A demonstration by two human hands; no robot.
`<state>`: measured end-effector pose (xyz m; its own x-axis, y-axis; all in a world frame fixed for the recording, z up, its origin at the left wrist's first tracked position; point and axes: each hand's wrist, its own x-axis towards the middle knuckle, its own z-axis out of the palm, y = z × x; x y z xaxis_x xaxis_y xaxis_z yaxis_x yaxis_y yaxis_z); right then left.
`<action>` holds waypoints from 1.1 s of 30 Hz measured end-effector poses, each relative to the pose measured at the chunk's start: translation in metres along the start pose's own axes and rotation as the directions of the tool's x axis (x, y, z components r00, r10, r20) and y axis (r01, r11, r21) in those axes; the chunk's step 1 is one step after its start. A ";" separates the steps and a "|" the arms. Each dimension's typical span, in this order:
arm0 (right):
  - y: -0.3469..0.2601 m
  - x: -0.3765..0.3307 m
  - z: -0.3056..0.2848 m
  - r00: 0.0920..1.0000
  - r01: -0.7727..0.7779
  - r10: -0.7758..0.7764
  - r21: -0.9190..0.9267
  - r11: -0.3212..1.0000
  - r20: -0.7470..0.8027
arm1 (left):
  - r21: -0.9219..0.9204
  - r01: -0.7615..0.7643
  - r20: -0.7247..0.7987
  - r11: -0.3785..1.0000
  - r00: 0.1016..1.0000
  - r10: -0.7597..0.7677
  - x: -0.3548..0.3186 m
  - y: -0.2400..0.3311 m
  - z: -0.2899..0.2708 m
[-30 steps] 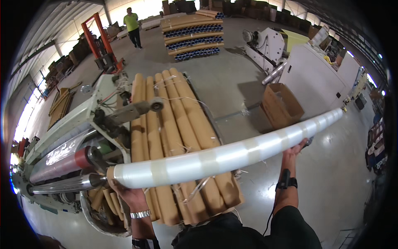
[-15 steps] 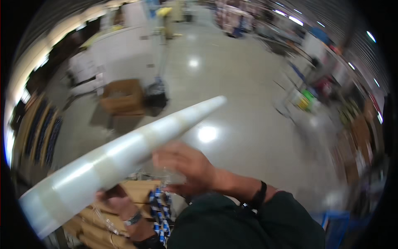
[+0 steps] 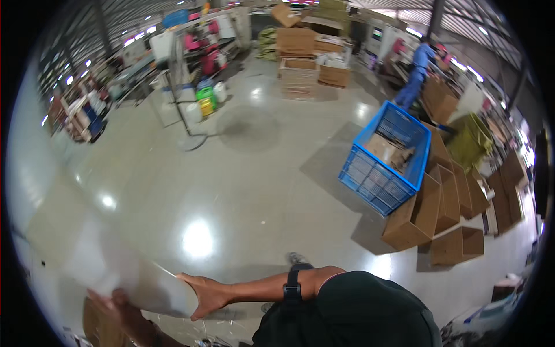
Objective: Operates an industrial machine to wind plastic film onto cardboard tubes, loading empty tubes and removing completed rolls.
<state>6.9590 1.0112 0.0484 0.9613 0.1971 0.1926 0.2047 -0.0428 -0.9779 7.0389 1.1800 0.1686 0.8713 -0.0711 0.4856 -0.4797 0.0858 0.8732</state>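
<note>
- Head view, the held thing: a thick white roll (image 3: pixel 107 260) with a pale tan band slants across the lower left. Its near end sits low, between the person's hands; its other end cannot be made out near the dark rim.
- Right hand: the right hand (image 3: pixel 209 295) grasps the near end, thumb and fingers spread apart around its edge.
- Left hand: the left hand (image 3: pixel 118 312) is blurred but appears to hold the roll's near side, just beside the end; how firmly it grips cannot be told.
- Progress: the roll seems to be already picked up, its near end carried by both hands above the floor (image 3: pixel 260 191). It is not yet set down or released. Whether anything supports the far part cannot be told.
- Surroundings: to the right, well apart from the roll, stands a blue crate (image 3: pixel 370 178) with cardboard pieces (image 3: pixel 384 147) inside; cardboard boxes (image 3: pixel 413 222) lie just beside it. Farther off are a stand with a round base (image 3: pixel 192 142), stacked boxes (image 3: pixel 296 43) and a co-worker in blue (image 3: pixel 413 75).
</note>
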 end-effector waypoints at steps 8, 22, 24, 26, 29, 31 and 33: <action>0.010 -0.147 -0.190 0.949 0.128 0.018 0.436 0.891 -0.316 | 0.049 -0.165 0.764 0.985 0.641 0.069 -0.082 -0.015 0.292; 0.128 -0.412 -0.551 0.306 0.586 0.533 0.597 0.548 -0.789 | 0.814 0.024 0.545 0.580 0.316 -0.777 -0.226 -0.065 0.261; 0.147 -0.427 -0.587 0.259 0.644 0.510 0.540 0.541 -0.820 | 0.810 -0.016 0.564 0.586 0.294 -0.771 -0.213 -0.070 0.280; 0.159 -0.446 -0.624 0.192 0.647 0.545 0.523 0.555 -0.816 | 0.795 -0.072 0.597 0.602 0.263 -0.758 -0.196 -0.078 0.298; 0.166 -0.471 -0.687 0.088 0.626 0.559 0.482 0.613 -0.825 | 0.727 -0.270 0.676 0.631 0.125 -0.726 -0.171 -0.097 0.344; 0.174 -0.506 -0.728 0.039 0.654 0.570 0.453 0.607 -0.820 | 0.784 0.072 0.606 0.617 0.128 -0.785 -0.163 -0.115 0.379; 0.175 -0.526 -0.775 -0.008 0.664 0.537 0.397 0.633 -0.844 | 0.757 0.411 0.506 0.508 0.123 -0.853 -0.166 -0.128 0.399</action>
<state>6.6324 0.1409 -0.1603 0.2578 -0.8509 -0.4577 0.6952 0.4923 -0.5238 6.9145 0.7841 -0.0074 0.4641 -0.5852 -0.6650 0.0358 -0.7377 0.6742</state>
